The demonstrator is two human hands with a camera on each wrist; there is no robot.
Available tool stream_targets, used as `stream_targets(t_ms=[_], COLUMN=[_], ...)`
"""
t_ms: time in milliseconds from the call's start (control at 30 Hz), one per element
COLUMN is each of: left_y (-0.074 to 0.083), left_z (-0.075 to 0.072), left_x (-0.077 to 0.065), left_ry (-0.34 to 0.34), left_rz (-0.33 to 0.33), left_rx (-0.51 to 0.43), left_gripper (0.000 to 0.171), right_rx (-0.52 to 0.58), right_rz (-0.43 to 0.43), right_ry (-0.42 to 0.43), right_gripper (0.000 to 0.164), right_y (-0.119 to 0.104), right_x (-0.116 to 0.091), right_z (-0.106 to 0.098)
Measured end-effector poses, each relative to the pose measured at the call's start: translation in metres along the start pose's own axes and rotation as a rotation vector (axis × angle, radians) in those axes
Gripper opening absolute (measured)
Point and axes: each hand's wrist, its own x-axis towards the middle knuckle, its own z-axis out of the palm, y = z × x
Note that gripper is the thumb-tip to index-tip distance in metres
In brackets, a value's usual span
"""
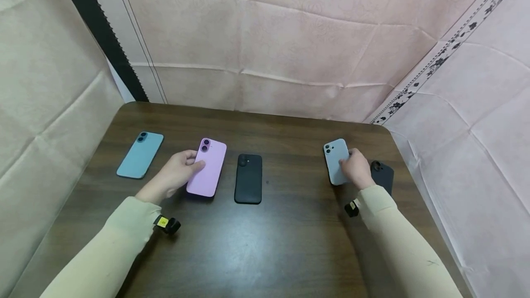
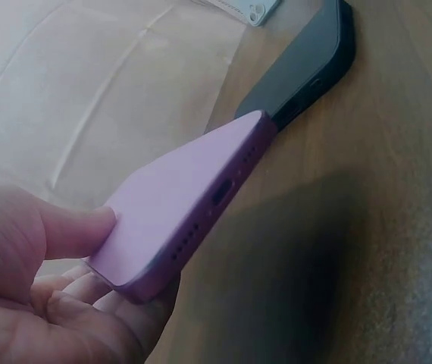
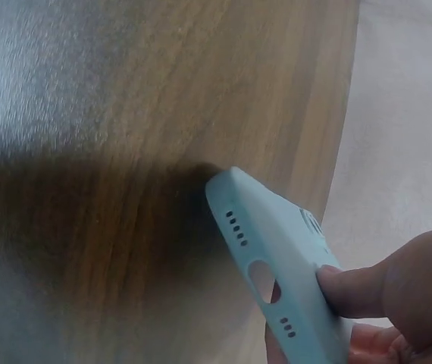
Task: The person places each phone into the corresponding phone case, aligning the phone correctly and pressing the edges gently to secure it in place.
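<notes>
My left hand [image 1: 180, 169] pinches a purple phone [image 1: 211, 167] by its left edge, thumb on the back and fingers beneath. In the left wrist view, the phone's port end [image 2: 220, 197] is raised above the table, with a shadow below. My right hand [image 1: 357, 169] pinches a light blue phone case [image 1: 336, 162] by its right edge. The right wrist view shows the case's bottom end [image 3: 258, 265], with a large port opening, tilted above the wood. Just right of the left hand's phone lies a black phone or phone case [image 1: 248, 180]; which one, I cannot tell.
A blue phone [image 1: 141, 155] lies at the left of the brown wooden table [image 1: 290, 252]. Partly behind my right wrist is a dark phone or case [image 1: 384, 177]. Pale cloth [image 1: 269, 49] hangs behind the table and along both sides.
</notes>
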Motion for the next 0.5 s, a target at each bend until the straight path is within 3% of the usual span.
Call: stream_targets(t_ms=[500], left_y=[0.005], left_z=[0.01], left_x=[0.0], left_ry=[-0.013], left_rz=[-0.025], left_rx=[-0.119], left_gripper=[0.048], right_rx=[0.109], right_rz=[-0.09], right_ry=[0.018], right_gripper=[0.044], right_y=[-0.011], right_x=[-0.008], right_z=[0.011])
